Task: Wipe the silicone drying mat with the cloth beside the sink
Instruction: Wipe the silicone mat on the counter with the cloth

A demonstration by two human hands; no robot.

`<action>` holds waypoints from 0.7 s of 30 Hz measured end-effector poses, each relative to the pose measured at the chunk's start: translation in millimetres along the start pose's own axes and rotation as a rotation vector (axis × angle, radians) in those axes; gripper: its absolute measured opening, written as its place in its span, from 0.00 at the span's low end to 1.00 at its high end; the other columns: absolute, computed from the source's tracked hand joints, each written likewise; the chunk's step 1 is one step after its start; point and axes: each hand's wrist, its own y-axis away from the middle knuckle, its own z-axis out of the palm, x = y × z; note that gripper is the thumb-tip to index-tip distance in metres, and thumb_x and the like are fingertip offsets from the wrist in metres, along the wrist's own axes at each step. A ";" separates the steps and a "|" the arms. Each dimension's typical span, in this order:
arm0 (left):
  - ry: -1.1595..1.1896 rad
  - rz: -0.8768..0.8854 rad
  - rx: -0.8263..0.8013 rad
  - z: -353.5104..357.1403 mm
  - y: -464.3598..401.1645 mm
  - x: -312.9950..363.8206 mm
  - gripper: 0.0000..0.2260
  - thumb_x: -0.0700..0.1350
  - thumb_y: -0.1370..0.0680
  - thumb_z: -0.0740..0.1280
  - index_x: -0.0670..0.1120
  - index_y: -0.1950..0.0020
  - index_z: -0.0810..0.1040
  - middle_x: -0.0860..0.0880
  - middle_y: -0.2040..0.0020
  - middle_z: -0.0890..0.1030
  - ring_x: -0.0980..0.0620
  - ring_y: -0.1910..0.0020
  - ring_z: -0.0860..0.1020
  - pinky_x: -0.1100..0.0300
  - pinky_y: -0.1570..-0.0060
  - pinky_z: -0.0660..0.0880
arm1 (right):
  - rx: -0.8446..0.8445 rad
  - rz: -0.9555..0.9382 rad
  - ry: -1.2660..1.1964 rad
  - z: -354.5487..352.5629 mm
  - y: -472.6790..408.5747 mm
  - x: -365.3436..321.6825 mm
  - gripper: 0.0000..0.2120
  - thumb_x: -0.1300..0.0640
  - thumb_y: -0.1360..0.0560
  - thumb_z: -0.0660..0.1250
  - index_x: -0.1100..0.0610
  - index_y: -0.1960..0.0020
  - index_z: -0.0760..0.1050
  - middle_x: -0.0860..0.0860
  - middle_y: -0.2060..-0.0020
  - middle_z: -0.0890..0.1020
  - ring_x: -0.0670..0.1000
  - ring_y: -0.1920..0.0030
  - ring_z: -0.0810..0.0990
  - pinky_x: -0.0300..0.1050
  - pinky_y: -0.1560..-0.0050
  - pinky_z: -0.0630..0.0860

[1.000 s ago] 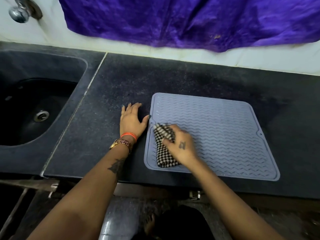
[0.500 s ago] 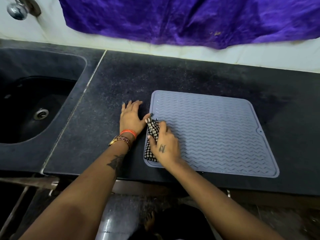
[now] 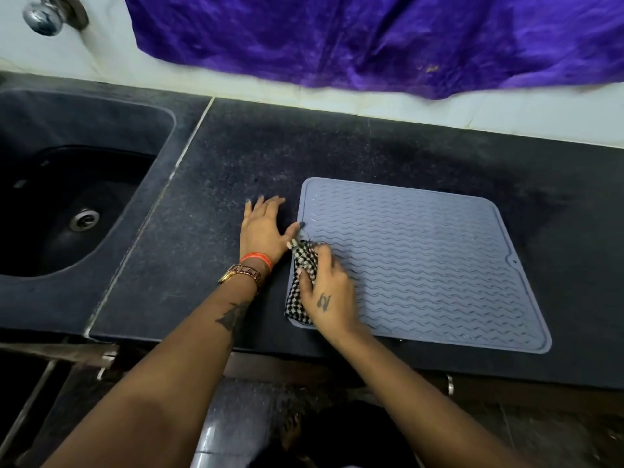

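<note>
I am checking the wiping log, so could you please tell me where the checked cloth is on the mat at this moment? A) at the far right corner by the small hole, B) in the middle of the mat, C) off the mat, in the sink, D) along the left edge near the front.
D: the right hand presses the checked cloth onto the left edge of the silicone mat, beside the left hand lying flat on the counter.

Sink [image 3: 84,184]: set into the table [image 3: 236,157], left end.
Mat [image 3: 422,265]: flat on the table, right of the sink, well apart.
Cloth [image 3: 300,282]: on the mat's left edge, under the right hand [image 3: 329,295].
Left hand [image 3: 263,228]: flat on the table, just left of the mat.
</note>
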 end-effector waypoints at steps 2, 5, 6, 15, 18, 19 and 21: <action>0.001 0.000 0.000 -0.8 0.0 0.4 0.25 0.55 0.25 0.66 0.45 0.32 0.68 0.43 0.30 0.69 0.44 0.26 0.58 0.52 0.25 0.45 | 0.000 -0.050 0.042 -0.8 -2.1 3.7 0.15 0.54 0.23 0.60 0.57 0.39 0.64 0.59 0.50 0.78 0.63 0.54 0.79 0.51 0.60 0.74; -0.019 0.015 0.002 -1.0 0.6 0.0 0.25 0.55 0.25 0.65 0.45 0.32 0.68 0.43 0.30 0.70 0.44 0.27 0.59 0.52 0.25 0.45 | -0.027 -0.058 0.038 -13.1 -6.4 18.5 0.16 0.54 0.24 0.62 0.57 0.39 0.65 0.59 0.52 0.80 0.62 0.55 0.80 0.47 0.61 0.73; -0.024 0.016 0.007 -1.1 0.7 -0.1 0.25 0.55 0.25 0.65 0.45 0.32 0.68 0.43 0.31 0.70 0.44 0.27 0.60 0.52 0.25 0.45 | -0.043 -0.042 0.029 -18.0 -6.9 26.4 0.17 0.54 0.24 0.63 0.57 0.38 0.66 0.59 0.53 0.80 0.61 0.54 0.80 0.44 0.62 0.71; -0.033 0.001 0.012 -0.9 0.7 1.3 0.25 0.54 0.25 0.66 0.44 0.32 0.68 0.42 0.30 0.70 0.43 0.27 0.60 0.52 0.25 0.45 | 0.125 0.215 -0.175 -22.2 -18.8 16.8 0.20 0.54 0.25 0.65 0.57 0.36 0.65 0.58 0.50 0.81 0.59 0.52 0.80 0.44 0.58 0.72; -0.023 0.013 -0.005 -1.2 0.7 0.8 0.25 0.54 0.25 0.65 0.43 0.32 0.68 0.42 0.30 0.70 0.43 0.27 0.59 0.51 0.25 0.45 | 0.035 0.044 0.056 0.2 -5.5 1.0 0.20 0.53 0.23 0.61 0.55 0.34 0.63 0.57 0.45 0.78 0.61 0.51 0.80 0.49 0.56 0.74; -0.016 0.013 -0.010 -1.3 0.5 0.4 0.25 0.54 0.25 0.65 0.43 0.32 0.68 0.42 0.30 0.70 0.43 0.27 0.59 0.51 0.25 0.45 | 0.017 -0.019 0.141 3.2 -2.8 -0.2 0.19 0.53 0.23 0.60 0.55 0.34 0.62 0.57 0.43 0.77 0.62 0.51 0.80 0.51 0.57 0.75; -0.017 0.011 -0.012 -1.5 0.5 0.1 0.25 0.55 0.25 0.65 0.43 0.32 0.68 0.42 0.30 0.70 0.43 0.27 0.59 0.52 0.25 0.45 | -0.002 -0.071 0.212 0.9 -5.2 3.1 0.20 0.54 0.23 0.60 0.54 0.33 0.61 0.57 0.43 0.76 0.63 0.53 0.80 0.53 0.58 0.76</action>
